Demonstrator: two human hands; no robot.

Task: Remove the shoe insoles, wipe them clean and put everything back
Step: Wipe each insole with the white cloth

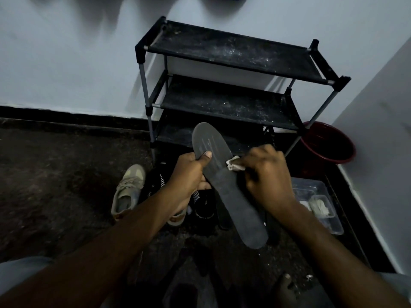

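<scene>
Dim floor (55,185), rack (222,103) at 12 o'clock. Insole (235,196) held mid-air at centre, toe toward 12. Left grip (189,174) pinches its 9 o'clock edge, thumb on top. Right grip (266,176) pinches wipe (233,163) against its 3 o'clock edge. Likely light, thin and floppy, so best held mid-length and backed from underneath.

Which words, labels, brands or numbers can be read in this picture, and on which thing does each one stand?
Nothing is legible.
Black shoe under the left hand: small pale print, too blurred to read.
Insole held by the left hand: pale streaks only, no letters.
White cloth in the right hand, shoe rack, red bucket: no print shows.
</scene>
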